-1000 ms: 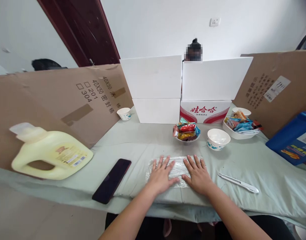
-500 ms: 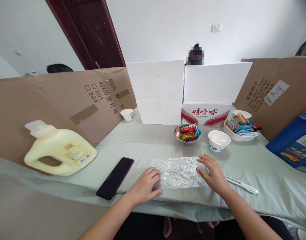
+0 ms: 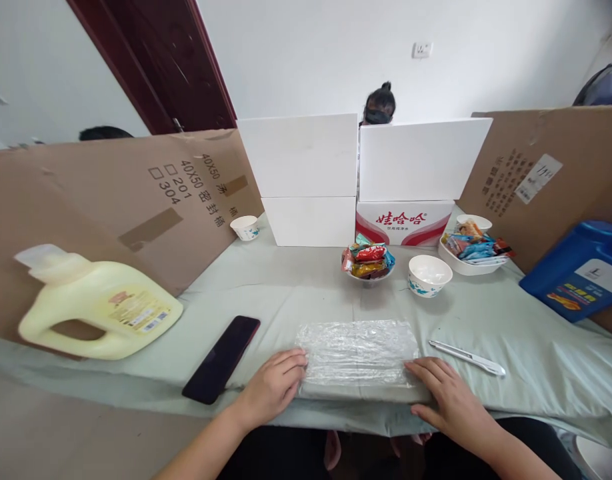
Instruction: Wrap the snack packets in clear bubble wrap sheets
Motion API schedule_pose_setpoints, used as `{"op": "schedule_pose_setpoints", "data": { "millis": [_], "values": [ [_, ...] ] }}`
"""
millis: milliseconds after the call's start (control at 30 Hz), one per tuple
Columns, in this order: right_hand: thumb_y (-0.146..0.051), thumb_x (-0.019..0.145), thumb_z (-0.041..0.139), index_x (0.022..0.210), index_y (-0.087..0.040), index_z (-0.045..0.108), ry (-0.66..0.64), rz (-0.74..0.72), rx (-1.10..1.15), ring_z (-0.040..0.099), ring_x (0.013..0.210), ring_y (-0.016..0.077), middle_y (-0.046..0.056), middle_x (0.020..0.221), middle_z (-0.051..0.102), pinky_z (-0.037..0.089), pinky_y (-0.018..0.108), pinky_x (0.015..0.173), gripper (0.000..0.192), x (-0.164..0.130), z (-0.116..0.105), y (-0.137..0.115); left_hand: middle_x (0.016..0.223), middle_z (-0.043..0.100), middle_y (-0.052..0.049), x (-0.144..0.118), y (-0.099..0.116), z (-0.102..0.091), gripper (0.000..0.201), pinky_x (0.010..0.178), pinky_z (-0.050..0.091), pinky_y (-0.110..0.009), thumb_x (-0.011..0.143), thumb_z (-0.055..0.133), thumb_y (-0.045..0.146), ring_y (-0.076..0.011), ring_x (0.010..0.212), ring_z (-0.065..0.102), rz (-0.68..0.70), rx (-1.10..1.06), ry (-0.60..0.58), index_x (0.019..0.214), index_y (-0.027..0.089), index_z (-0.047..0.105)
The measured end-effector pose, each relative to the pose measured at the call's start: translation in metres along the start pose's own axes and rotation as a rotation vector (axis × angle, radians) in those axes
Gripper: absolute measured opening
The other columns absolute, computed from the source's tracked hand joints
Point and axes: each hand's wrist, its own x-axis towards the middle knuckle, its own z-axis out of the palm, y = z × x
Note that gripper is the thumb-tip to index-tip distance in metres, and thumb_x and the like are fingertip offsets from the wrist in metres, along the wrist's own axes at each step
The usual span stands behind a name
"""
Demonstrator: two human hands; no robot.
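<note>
The crinkled sheet of clear plastic wrap (image 3: 357, 352) lies flat near the front edge of the pale green tablecloth (image 3: 296, 293). The left hand (image 3: 272, 389) grips its left end with curled fingers, and the right hand (image 3: 449, 400) rests open at its right corner. Compared with a moment ago, both hands have slid toward the near edge. There's bare cloth behind the wrap up to the bowl of wrapped snacks (image 3: 367, 262); the black phone (image 3: 222, 359) and white pen-like tool (image 3: 467, 357) flank it.

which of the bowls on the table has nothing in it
The white patterned bowl just right of the middle one. The snack bowl beside it and the larger white dish further right are both piled with coloured wrapped snacks.
</note>
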Motion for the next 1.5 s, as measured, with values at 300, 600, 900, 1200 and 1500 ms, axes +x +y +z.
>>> {"op": "schedule_pose_setpoints", "data": {
  "millis": [300,600,900,1200,1500],
  "values": [
    [-0.026,0.095,0.042,0.098,-0.026,0.064,0.04,0.019,0.193,0.058,0.113,0.0212,0.006,0.109,0.066,0.048,0.036,0.094,0.022,-0.008,-0.007,-0.008,0.101,0.069,-0.006,0.004,0.001,-0.001,0.021,0.087,0.054,-0.032,0.092,0.04,0.016,-0.0181,0.101,0.065,-0.274,-0.228,0.057,0.093,0.021,0.06],
    [-0.038,0.094,0.035,0.095,-0.023,0.062,0.241,0.473,0.128,0.069,0.079,0.0207,0.004,0.088,0.072,0.051,0.031,0.068,0.031,0.033,0.016,0.003,0.079,0.069,0.001,0.048,-0.014,0.018,0.024,0.069,0.05,-0.027,0.086,0.053,0.022,-0.0168,0.072,0.067,-0.73,-0.016,0.102,0.109,0.022,0.059],
    [-0.029,0.098,0.033,0.094,-0.02,0.06,0.139,0.484,-0.24,0.067,0.069,0.0189,0.005,0.085,0.069,0.037,0.028,0.052,0.029,0.054,0.026,-0.002,0.091,0.07,-0.004,0.05,-0.018,0.037,0.028,0.076,0.051,-0.031,0.087,0.052,0.018,-0.0191,0.08,0.067,-0.676,0.131,0.038,0.115,0.02,0.058],
    [-0.031,0.096,0.042,0.11,-0.016,0.062,0.3,0.329,-0.372,0.058,0.103,0.0289,0.014,0.109,0.064,0.042,0.042,0.087,0.029,0.062,0.013,-0.014,0.1,0.063,-0.011,0.063,0.003,0.024,0.021,0.085,0.05,-0.039,0.092,0.046,0.025,-0.0259,0.097,0.061,-0.494,0.262,0.29,0.103,0.018,0.063],
    [-0.068,0.087,0.038,0.149,-0.017,0.032,-0.08,0.06,-0.181,0.022,0.142,0.0326,0.012,0.153,0.033,0.022,0.052,0.111,0.08,0.067,0.047,-0.036,0.153,0.034,-0.01,0.076,0.026,0.059,0.056,0.108,0.034,-0.051,0.091,0.052,0.044,-0.0338,0.139,0.031,-0.468,0.151,-0.202,0.143,0.024,0.042]
  ]
}}
